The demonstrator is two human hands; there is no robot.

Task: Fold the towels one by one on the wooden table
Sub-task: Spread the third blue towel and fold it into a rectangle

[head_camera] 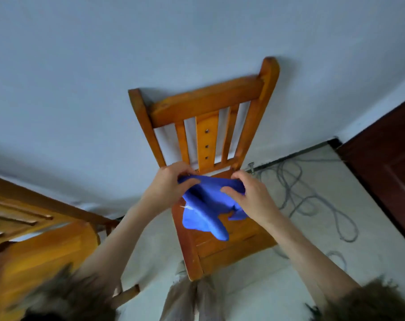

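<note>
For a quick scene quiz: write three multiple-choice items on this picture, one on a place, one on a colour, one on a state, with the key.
1. Where is the towel?
A. flat on a table
B. held up over the chair seat
C. on the floor

2. Its colour?
A. blue
B. white
C. green

3. How is it held?
A. by one hand
B. by no hand
C. by both hands

Key: B, it hangs bunched above the seat; A, the cloth is plainly blue; C, left hand and right hand each pinch its upper edge.
</note>
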